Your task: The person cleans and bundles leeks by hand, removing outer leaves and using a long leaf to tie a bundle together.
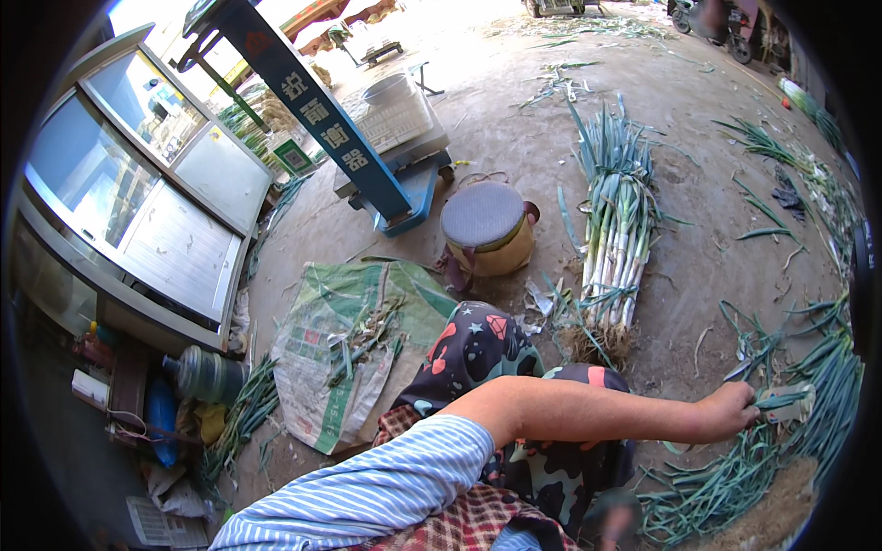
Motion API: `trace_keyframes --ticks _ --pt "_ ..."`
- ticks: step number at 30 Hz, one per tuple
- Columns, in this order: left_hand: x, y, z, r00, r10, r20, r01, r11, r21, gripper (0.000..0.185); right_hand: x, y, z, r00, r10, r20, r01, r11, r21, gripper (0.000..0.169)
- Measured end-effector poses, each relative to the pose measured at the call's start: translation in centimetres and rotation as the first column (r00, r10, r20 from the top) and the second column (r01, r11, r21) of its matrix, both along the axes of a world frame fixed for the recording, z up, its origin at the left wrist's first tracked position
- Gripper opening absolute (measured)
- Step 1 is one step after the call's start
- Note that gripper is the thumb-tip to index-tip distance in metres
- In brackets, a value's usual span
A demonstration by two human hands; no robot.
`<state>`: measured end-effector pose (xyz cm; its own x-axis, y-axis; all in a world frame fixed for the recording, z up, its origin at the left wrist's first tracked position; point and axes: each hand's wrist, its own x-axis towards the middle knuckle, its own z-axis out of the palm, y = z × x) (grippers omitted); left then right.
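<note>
My left hand (732, 412), on an arm in a striped blue and white sleeve, reaches to the right with fingers closed around green onion leaves (782, 399). Beside and below it lie loose green onions (720, 482) in a heap. A blurred skin-coloured patch shows at the bottom edge; whether it is my right hand cannot be told. In front of my knees lies a bundle of long green onions (617, 234), tied near both ends, its roots towards me. Left of the bundle stands a round padded stool (482, 213).
A green and white woven sack (372, 296) with leaf scraps lies left of my knees. Beyond it stands a blue platform scale (406, 206) with a white crate (393, 117). A glazed metal booth (186, 227) and a large water bottle (210, 375) are at left.
</note>
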<state>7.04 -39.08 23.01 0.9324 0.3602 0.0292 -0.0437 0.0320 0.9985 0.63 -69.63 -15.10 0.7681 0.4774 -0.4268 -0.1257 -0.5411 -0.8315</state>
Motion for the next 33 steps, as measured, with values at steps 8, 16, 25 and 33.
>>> trace_keyframes --ticks 8,16,25,33 --pt "1.0 2.1 0.6 0.983 0.007 -0.184 0.011 0.995 0.099 0.022 0.8 1.0 3.5 0.992 -0.093 0.087 0.104 0.985 -0.137 0.013" --pt "0.9 -1.1 1.4 0.933 -0.186 -0.309 0.143 0.977 -0.157 0.021 -3.8 3.8 7.9 0.804 -0.499 -0.324 0.516 0.856 -0.039 0.012" --pt "-0.9 -2.4 2.0 0.974 -0.067 -0.217 0.082 0.995 0.061 0.019 -2.4 -0.3 7.0 0.936 -0.305 -0.173 0.268 0.941 -0.208 0.016" --pt "0.5 -3.6 1.6 0.959 0.004 -0.285 0.016 0.998 0.068 0.019 -2.6 -11.3 1.9 0.973 0.208 0.102 -0.060 0.650 -0.758 0.026"
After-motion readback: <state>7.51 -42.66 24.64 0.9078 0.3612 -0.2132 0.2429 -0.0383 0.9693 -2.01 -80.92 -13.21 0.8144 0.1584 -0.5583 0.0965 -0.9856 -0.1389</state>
